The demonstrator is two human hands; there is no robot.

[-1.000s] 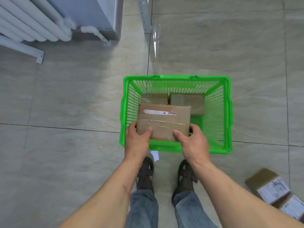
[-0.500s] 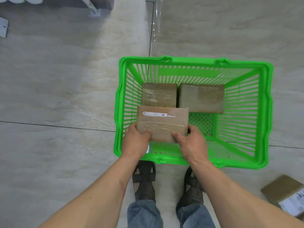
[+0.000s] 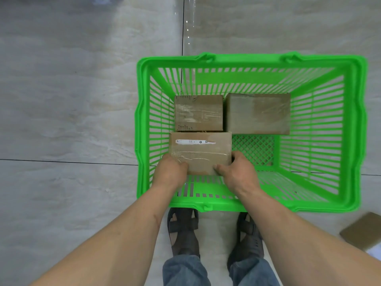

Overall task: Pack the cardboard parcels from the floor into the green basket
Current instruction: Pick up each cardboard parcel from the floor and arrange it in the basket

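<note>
A green plastic basket (image 3: pixel 350 129) stands on the floor in front of my feet. Two taped cardboard parcels lie at its far side, one on the left (image 3: pixel 198 114) and a wider one on the right (image 3: pixel 257 113). A third parcel (image 3: pixel 201 150) with a white label strip is low in the basket's near left corner, against the far left parcel. My left hand (image 3: pixel 170 172) grips its near left corner and my right hand (image 3: pixel 237 170) grips its near right corner, thumbs on top.
Another cardboard parcel (image 3: pixel 363 231) lies on the tiled floor at the right edge, outside the basket. My two sandalled feet (image 3: pixel 184 234) stand just behind the basket's near rim. The basket's right half has a bare mesh bottom (image 3: pixel 255 149).
Both hands have lowered the labelled parcel deeper into the basket's near left corner. My head has come closer, so the basket looks larger.
</note>
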